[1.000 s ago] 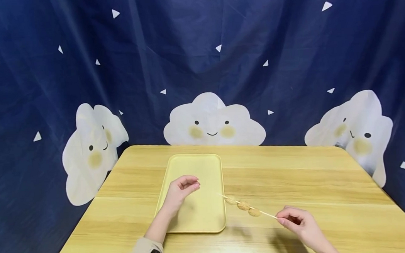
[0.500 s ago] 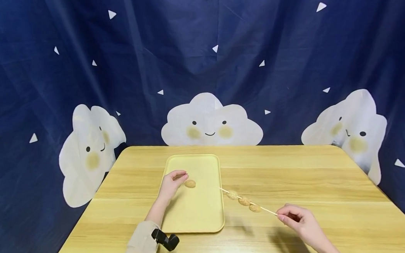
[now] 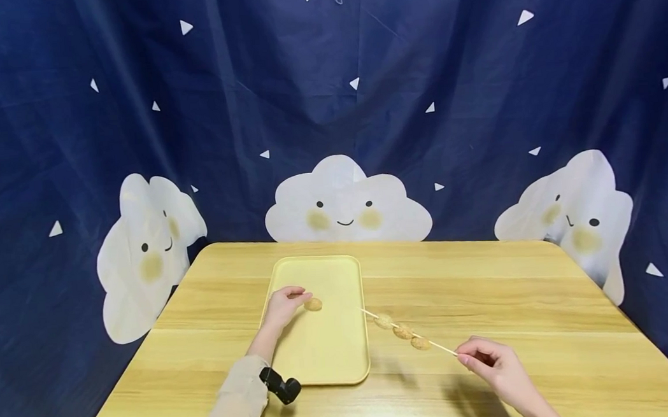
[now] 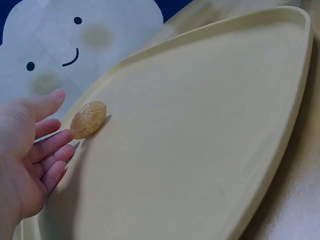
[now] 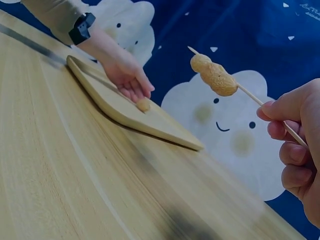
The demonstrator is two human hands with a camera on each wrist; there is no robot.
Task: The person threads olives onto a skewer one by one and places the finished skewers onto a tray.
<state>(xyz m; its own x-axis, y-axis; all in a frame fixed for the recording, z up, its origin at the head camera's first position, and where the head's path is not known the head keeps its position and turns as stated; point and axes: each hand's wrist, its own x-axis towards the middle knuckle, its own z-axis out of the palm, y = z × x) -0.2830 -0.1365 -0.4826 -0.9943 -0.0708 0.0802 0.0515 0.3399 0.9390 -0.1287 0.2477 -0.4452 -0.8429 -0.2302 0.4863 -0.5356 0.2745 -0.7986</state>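
On the pale yellow tray [image 3: 331, 355] lies a loose tan oval ball [image 4: 89, 120] with a rough, crusty surface. My left hand [image 3: 283, 308] is over the tray's left part, its fingertips right at the ball's left side. In the left wrist view the thumb stands apart from the ball and the fingers are loosely bent. To the right of the tray, my right hand [image 3: 495, 366] pinches the lower end of a thin wooden skewer [image 3: 443, 349]. Three similar balls [image 3: 402, 332] are threaded on it, and its bare tip reaches the tray's right edge from above.
The tray lies on a light wood-grain table [image 3: 488, 288]. Behind the table hangs a dark blue curtain [image 3: 219, 113] with white clouds and triangles. A black wrist mount [image 3: 281, 385] sits at the left sleeve [image 3: 233, 403].
The left hand has moved left and away over the tray, and the loose ball has come into sight beside its fingertips. The right hand keeps holding the skewer, whose tip has risen slightly.
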